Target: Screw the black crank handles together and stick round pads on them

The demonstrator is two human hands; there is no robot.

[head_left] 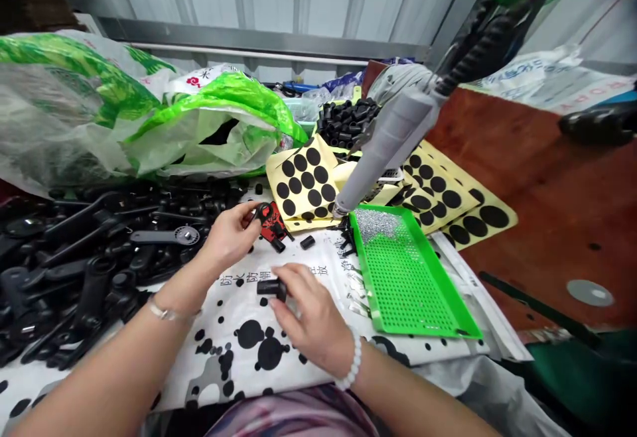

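Note:
Near the red-and-black patch on the cloth, my left hand [233,235] is closed on a small black plastic part [262,211] with a rounded end. Lower and closer to me, my right hand [313,314] pinches a black knob [269,288] with a short stem between thumb and fingers. Two short black sleeves, one of them this sleeve [307,242], lie loose on the cloth between the hands and the sticker sheets. A heap of black crank-like arms [94,271] spreads beside my left forearm.
A green perforated tray [418,291] holds small metal pieces at its far end. A grey power screwdriver [385,138] hangs over its far left corner. Yellow sheets of black round stickers [306,182], a bin of black sleeves [348,122] and green-white plastic bags [209,119] stand behind.

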